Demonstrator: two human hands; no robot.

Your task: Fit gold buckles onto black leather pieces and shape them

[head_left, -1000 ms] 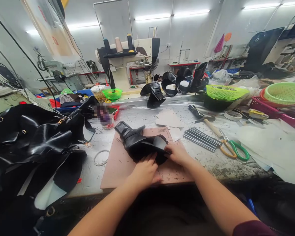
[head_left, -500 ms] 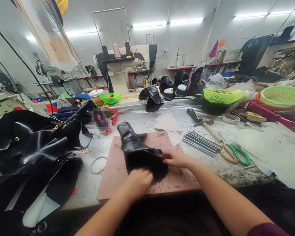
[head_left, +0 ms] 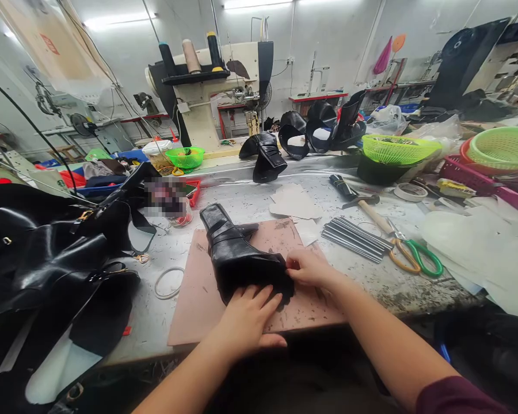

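Note:
A black leather boot upper (head_left: 237,253) lies on its side on a pinkish board (head_left: 190,310), its strapped shaft pointing to the far left. My left hand (head_left: 250,316) rests on the near edge of the upper, fingers spread and thumb held out to the right. At the right end of the upper, my right hand (head_left: 306,269) pinches its edge between thumb and fingers. The underside of the upper is in dark shadow, so its details are hidden.
Black leather pieces (head_left: 60,253) are heaped at the left. Green-and-orange-handled scissors (head_left: 416,256), a hammer (head_left: 373,215), dark strips (head_left: 356,238) and paper patterns (head_left: 466,247) lie at the right. More boot uppers (head_left: 293,135) stand behind, near a sewing machine (head_left: 202,103).
My left hand has opened from curled fingers to spread ones, with the thumb out. My right hand keeps its pinch on the upper's right end. The camera view has tilted down a little.

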